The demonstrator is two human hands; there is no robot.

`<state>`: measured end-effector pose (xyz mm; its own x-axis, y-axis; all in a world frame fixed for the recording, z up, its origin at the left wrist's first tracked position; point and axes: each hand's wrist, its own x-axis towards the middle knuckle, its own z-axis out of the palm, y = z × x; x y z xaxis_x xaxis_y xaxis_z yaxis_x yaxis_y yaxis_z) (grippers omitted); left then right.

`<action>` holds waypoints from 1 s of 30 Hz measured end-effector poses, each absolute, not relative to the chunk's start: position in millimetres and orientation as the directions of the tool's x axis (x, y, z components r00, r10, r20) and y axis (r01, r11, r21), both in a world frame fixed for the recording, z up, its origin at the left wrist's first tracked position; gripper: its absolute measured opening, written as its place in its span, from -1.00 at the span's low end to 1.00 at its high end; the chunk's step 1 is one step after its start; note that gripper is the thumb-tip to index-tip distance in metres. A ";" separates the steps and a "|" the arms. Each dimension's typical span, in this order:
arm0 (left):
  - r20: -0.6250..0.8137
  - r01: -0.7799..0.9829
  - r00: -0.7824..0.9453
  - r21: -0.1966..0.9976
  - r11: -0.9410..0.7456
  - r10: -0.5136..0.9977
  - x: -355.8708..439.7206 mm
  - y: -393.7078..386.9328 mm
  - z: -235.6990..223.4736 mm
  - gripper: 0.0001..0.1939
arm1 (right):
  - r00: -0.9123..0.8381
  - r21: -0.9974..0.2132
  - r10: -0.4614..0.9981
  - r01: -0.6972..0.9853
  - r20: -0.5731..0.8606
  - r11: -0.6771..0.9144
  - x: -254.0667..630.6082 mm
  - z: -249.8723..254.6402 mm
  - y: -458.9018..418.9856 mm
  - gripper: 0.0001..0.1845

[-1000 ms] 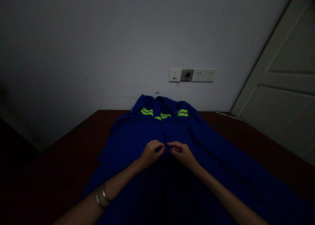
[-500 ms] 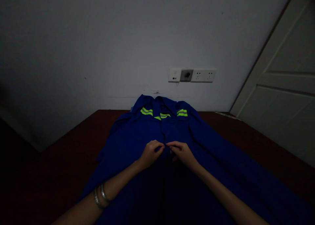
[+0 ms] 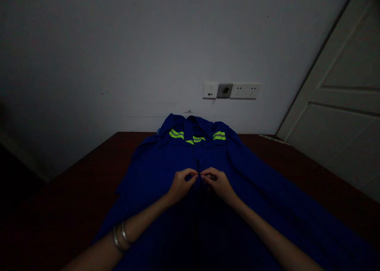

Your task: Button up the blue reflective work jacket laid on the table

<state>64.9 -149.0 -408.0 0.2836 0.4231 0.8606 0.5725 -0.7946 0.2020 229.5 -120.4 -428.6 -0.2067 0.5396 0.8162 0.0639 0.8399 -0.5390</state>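
A blue work jacket (image 3: 166,160) with yellow-green and grey reflective strips lies front up, its collar toward the wall. My left hand (image 3: 182,184) pinches the jacket's front edge at the middle opening, thumb against index finger. Facing it, my right hand (image 3: 218,182) pinches the same front opening from the other side. The fingertips of both hands nearly meet. What lies between them, a button or just cloth, is too dark and small to make out. Two silver bangles (image 3: 121,237) circle my left wrist.
The jacket rests on a dark reddish-brown table (image 3: 101,160) that reaches the wall. Wall sockets (image 3: 245,91) sit above the table's far edge, beside a grey switch plate (image 3: 225,90). At the right stands a white panelled door (image 3: 341,116).
Both hands have shifted very slightly at the front opening, and the right fingers are drawn a little closer together. The jacket lies as before.
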 end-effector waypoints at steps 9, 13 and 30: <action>0.851 0.548 0.257 0.262 -0.795 0.458 66.3 -149.4 -409.8 -0.82 | -0.222 -0.240 0.291 0.233 0.931 0.943 231.1 -426.5 -124.0 -0.88; 0.844 0.542 0.268 0.267 -0.797 0.465 66.2 -148.5 -411.1 -0.82 | -0.267 -0.171 0.242 0.264 0.933 0.949 231.9 -426.8 -122.6 -0.86; 0.886 0.558 0.221 0.228 -0.798 0.407 65.8 -145.0 -408.1 -0.85 | -0.360 0.015 0.187 0.490 0.914 0.871 232.9 -430.2 -129.8 -0.78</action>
<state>65.8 -145.0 -408.1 0.2210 0.4074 0.8861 0.5581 -0.7980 0.2276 232.9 -129.8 -430.2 -0.3597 0.1872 0.9141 0.4905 0.8713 0.0146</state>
